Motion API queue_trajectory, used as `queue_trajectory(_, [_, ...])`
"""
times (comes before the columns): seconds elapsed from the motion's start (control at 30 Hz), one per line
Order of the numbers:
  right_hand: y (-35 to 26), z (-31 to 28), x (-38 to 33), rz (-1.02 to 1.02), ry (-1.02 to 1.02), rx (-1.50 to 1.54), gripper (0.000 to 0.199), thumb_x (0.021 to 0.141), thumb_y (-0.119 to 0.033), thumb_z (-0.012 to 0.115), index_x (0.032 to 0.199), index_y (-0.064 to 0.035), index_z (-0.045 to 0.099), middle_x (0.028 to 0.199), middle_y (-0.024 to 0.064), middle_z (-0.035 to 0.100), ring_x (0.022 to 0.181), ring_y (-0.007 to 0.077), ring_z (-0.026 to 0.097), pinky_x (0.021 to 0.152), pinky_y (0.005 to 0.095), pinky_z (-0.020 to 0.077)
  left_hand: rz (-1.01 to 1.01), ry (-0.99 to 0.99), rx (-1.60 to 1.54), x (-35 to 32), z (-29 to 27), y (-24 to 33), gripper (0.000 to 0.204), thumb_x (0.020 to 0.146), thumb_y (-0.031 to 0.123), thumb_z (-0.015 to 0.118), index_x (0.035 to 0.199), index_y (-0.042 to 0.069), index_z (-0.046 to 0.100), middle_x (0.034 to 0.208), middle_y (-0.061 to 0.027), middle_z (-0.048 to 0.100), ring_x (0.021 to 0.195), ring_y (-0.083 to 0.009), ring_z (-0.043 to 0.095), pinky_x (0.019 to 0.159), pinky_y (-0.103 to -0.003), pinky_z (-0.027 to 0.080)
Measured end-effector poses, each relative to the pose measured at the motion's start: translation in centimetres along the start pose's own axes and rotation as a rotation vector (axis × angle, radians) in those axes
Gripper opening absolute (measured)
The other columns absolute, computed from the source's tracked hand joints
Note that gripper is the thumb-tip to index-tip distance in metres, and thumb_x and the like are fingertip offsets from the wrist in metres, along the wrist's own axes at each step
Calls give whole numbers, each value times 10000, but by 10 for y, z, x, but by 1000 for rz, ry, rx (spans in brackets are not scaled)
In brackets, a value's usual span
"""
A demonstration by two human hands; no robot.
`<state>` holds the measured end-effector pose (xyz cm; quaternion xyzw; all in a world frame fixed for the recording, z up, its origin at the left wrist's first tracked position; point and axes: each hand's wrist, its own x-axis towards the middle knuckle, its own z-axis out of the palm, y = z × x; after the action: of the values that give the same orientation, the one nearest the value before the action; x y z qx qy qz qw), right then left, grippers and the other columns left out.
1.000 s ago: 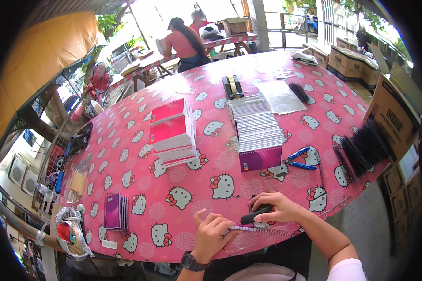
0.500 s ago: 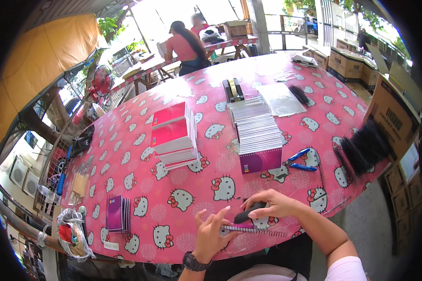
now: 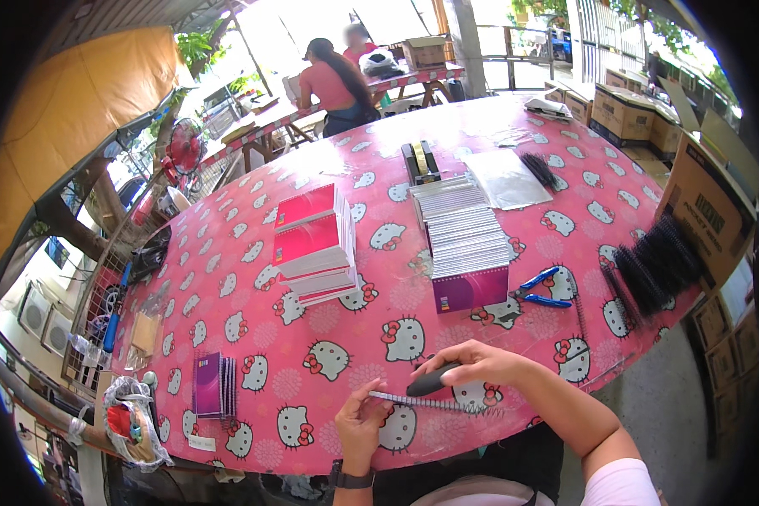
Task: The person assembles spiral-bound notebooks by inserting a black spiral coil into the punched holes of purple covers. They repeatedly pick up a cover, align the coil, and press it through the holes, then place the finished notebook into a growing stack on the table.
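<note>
Notebook [image 3: 413,400], seen edge-on as a narrow strip, is at the near side of the bench [image 3: 270,337], in front of the person's body and between the two hands. Largest is that bench, spread with a pink cloth printed with white cat faces. Beside its right edge stands an open cardboard box [image 3: 708,198]. Near the middle, a long row [image 3: 464,223] of notebooks shows white page edges, a purple cover facing the person. Left of it, apart, is a red stack [image 3: 312,240] of notebooks. A heap of black coils [image 3: 658,261] lies at the right edge, close to the box. Clear sheets [image 3: 506,177] lie just beyond the row, on its right, and a tape dispenser [image 3: 420,160] sits at its far end. The left hand [image 3: 358,428] pinches the notebook's left end between thumb and fingers; the right hand [image 3: 476,363] is curled over a tool. A small purple pile [image 3: 213,384] lies at the left, and blue-handled pliers [image 3: 541,298] rest just right of the row. The tool [image 3: 433,379], black and rounded, is close above the notebook; contact cannot be told. Thinnest, a wire coil [image 3: 481,410] sticks out past the notebook's right end.
</note>
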<state>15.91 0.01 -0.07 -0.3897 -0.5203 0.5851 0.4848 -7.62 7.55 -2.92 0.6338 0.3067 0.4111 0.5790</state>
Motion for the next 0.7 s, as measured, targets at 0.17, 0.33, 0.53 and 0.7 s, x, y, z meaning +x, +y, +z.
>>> queue_trajectory(0.17, [-19,1,13,234,39,-542,416,865,-317,676,1118,10,625,1222,137,615,1121,210,561,969,354,411,-48,25,15,-1,-1,-6,367,833,-99,589,1188,-11,619,1054,-109,668,959,-142,614,851,-270,495])
queue_trajectory(0.33, [-7,4,8,10,-69,36,417,877,-313,672,1133,13,620,1180,107,632,1041,162,569,884,312,451,-17,33,45,-1,5,3,323,853,-58,605,1168,4,645,1048,-70,668,896,-94,596,786,-227,490])
queue_trajectory(0.53, [-3,4,14,54,-51,-153,434,873,-357,676,1144,-23,625,1194,100,620,1019,156,567,855,297,461,15,10,74,1,4,0,295,869,-13,622,1161,12,655,1035,-59,666,876,-81,586,743,-208,480])
queue_trajectory(0.7, [-5,-17,8,-257,243,-909,438,831,-403,700,1108,-68,648,1175,105,619,1144,287,511,948,380,433,22,-20,50,4,1,1,275,888,10,609,1157,20,660,1040,-51,663,852,-76,574,715,-202,467])
